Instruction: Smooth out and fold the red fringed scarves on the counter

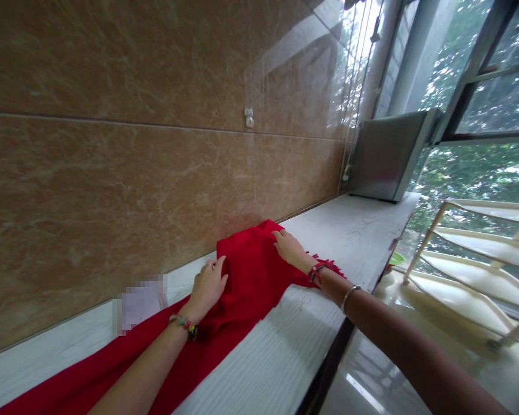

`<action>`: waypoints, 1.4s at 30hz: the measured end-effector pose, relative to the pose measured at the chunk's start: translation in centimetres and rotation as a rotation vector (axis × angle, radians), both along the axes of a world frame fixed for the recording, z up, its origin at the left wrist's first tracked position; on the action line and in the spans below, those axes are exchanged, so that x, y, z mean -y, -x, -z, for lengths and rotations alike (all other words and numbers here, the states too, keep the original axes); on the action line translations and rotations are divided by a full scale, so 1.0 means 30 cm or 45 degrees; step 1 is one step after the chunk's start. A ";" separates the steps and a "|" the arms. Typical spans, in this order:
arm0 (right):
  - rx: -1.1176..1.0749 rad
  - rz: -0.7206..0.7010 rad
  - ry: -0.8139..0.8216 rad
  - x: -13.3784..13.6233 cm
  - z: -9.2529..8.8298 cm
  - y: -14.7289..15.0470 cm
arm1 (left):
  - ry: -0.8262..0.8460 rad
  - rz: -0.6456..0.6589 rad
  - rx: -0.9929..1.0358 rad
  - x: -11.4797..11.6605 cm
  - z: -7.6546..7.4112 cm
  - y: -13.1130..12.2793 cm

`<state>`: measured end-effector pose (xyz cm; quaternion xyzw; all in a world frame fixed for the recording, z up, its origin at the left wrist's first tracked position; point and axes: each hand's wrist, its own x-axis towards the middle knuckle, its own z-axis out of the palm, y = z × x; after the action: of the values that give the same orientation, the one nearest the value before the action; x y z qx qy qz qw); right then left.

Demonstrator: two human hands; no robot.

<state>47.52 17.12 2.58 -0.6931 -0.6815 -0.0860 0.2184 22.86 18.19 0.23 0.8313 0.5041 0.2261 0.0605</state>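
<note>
A red scarf [253, 271] with a fringed end lies along a white, wood-grained counter. Part of it is folded over into a flat piece that reaches the tiled wall, while the long rest runs towards the lower left under my left forearm. My left hand [208, 288] grips the left edge of the folded piece, some fingers hidden by the cloth. At the far right corner, my right hand [290, 249] pinches the cloth between thumb and fingers. The fringe [328, 265] sticks out beneath my right wrist.
A blurred-out flat item [139, 302] lies by the wall left of the scarf. At the counter's [350, 230] far end stands a grey box-shaped appliance [387, 155]. A cream tiered rack [476, 265] is on the floor at right, near the windows.
</note>
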 end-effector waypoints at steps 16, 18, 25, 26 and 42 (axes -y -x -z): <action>0.173 -1.095 0.095 0.349 0.053 0.503 | 0.015 -0.321 -0.594 0.508 -0.006 0.495; 0.259 -0.995 0.039 0.360 0.088 0.532 | 0.093 -0.313 -0.607 0.543 -0.001 0.545; 0.405 -0.899 -0.129 0.367 0.162 0.525 | 0.121 -0.210 -0.691 0.614 0.002 0.635; 0.391 -0.886 -0.140 0.363 0.165 0.520 | 0.112 -0.210 -0.725 0.616 -0.002 0.646; 0.033 -1.169 -0.066 0.402 0.141 0.473 | 0.217 0.023 -0.633 0.671 -0.056 0.812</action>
<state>33.33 5.07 -1.64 -0.3127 -0.9183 -0.0058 0.2427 -1.49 -1.93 1.90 0.8578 0.5131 -0.0288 0.0065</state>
